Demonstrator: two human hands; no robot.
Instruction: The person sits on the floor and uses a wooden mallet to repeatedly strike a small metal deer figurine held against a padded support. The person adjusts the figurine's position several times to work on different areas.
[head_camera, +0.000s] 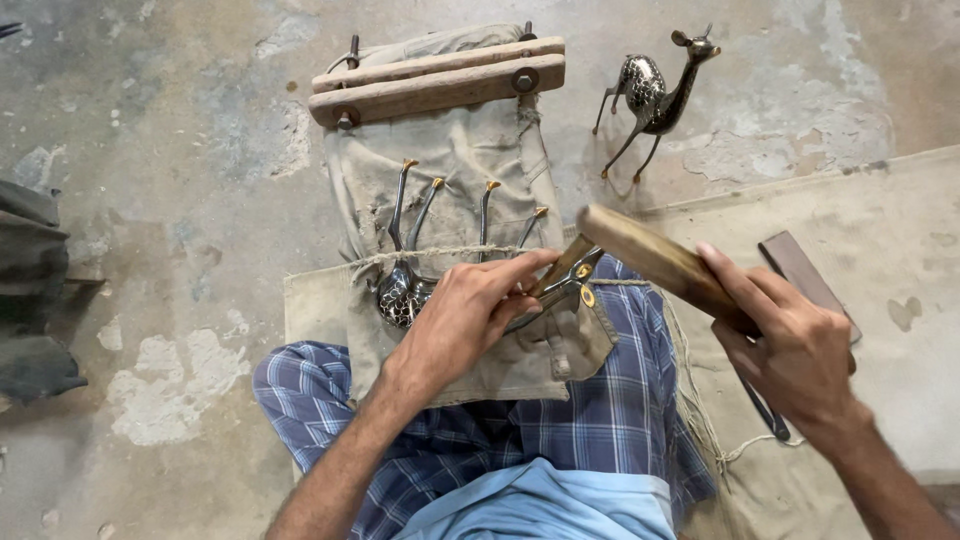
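Note:
A metal deer figure (405, 290) lies on its back on a canvas-covered block (450, 170), its thin legs pointing up and away from me. My left hand (470, 315) pinches a short brass-coloured chisel (562, 268) against the figure's front end. My right hand (790, 345) grips a wooden mallet stick (650, 258), raised with its blunt end just above the chisel's head. The figure's head is hidden under my left hand and the chisel.
A finished metal deer (655, 95) stands upright on the concrete floor at the back right. A wooden clamp with two bolts (440, 80) sits at the far end of the canvas. A flat brown stone (805, 275) and a dark tool (765, 410) lie on the canvas mat to my right.

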